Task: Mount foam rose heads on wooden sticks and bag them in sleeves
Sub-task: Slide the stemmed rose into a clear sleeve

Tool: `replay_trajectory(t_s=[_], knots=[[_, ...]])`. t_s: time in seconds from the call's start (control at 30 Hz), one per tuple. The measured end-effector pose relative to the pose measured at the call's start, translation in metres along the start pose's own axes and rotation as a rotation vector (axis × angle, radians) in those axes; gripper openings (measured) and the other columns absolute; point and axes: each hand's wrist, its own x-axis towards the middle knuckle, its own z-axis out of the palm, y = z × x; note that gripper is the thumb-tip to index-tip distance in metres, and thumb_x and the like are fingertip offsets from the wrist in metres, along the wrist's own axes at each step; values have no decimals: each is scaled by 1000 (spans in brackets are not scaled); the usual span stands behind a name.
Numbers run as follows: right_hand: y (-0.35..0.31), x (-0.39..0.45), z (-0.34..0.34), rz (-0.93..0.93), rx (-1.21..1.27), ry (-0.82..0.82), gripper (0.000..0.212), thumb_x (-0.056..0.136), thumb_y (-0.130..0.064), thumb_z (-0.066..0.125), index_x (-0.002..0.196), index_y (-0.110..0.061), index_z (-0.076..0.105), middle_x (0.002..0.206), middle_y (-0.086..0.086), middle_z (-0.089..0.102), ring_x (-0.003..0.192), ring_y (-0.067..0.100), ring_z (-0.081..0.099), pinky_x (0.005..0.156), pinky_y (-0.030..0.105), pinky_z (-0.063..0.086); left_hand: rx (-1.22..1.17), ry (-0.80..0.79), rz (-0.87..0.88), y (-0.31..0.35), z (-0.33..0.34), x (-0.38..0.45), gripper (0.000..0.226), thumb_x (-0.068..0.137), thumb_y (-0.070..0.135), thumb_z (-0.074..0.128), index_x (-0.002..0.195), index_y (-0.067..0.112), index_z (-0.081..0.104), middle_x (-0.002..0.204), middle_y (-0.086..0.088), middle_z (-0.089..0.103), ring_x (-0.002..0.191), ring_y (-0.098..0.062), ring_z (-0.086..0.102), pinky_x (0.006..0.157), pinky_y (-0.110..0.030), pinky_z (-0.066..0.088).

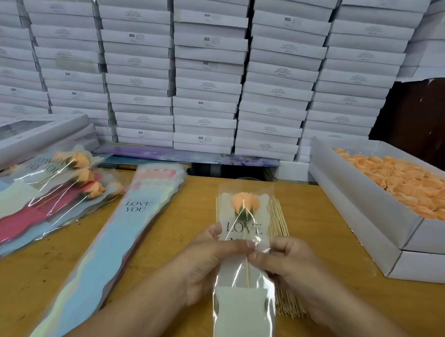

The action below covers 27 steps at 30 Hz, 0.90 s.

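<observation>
White boxes (pixel 208 72) are stacked behind the wooden table (pixel 176 243). Fingers of the left hand (pixel 211 260) and right hand (pixel 286 262) pinch a clear sleeve (pixel 242 308) at its middle; inside it, just beyond the fingers, an orange rose (pixel 244 204) sits on a stick (pixel 247 272). Spare sticks (pixel 279 220) lie beneath, empty sleeves (pixel 125 230) left, a box of rose heads (pixel 406 185) right.
</observation>
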Motion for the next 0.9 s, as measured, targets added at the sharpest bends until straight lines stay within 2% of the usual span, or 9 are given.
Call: replay_trajectory(t_s=[0.07,0.13,0.3,0.37,0.5,0.67,0.77,0.83,0.9], knots=[[1,1,-1,-7,11,35,36,65,-31,90,84,-5,74,74,14,68,63,23,57,55,28,46,-17,-27,0,0,0,1,62,65,-7,85,119,7,59,107,-21,75,87,-34,75,65,-36,60],[0,3,-3,-20,30,75,43,54,-35,90,81,-5,75,77,14,73,64,22,62,55,28,50,-38,-42,-7,-1,0,0,55,64,-10,84,109,12,60,107,-21,74,89,-34,75,66,-37,61],[-1,4,-6,-38,6,80,20,67,-29,86,76,-14,78,84,19,74,70,22,63,68,32,51,80,-135,-66,-5,-1,2,34,74,-11,77,101,9,77,110,-21,73,89,-31,74,77,-37,62],[0,3,-6,-23,2,92,23,66,-30,86,79,-12,77,87,20,74,72,22,65,74,36,53,88,-116,-71,-5,0,2,34,71,-10,74,98,11,78,105,-21,74,83,-29,73,73,-36,61],[1,4,-4,-13,29,103,9,78,-18,82,80,-12,77,83,27,70,71,27,61,69,34,53,94,-98,-78,-4,0,2,36,80,-13,66,83,20,81,90,-15,77,71,-24,74,61,-30,58],[0,7,-7,6,18,123,11,79,-17,82,83,-8,76,91,20,74,78,26,65,80,44,52,101,-124,-85,-2,0,1,29,84,-10,69,101,11,78,108,-20,74,87,-27,74,74,-34,60],[0,8,-8,-16,34,115,4,81,-13,78,79,-16,78,83,12,76,73,23,69,71,35,55,109,-126,-109,-3,-1,1,27,82,-8,72,102,9,78,108,-20,74,86,-28,75,74,-37,62],[1,9,-9,-25,55,114,7,83,-12,76,78,-17,78,84,12,76,74,24,70,68,32,57,120,-141,-125,-3,0,0,36,77,-6,75,111,6,74,112,-20,73,93,-30,74,82,-41,62],[1,11,-11,-15,67,126,6,83,-14,77,77,-12,77,85,19,72,77,28,65,75,39,53,107,-138,-135,-3,0,0,45,76,-8,75,119,2,68,113,-20,73,96,-31,73,82,-40,62]])
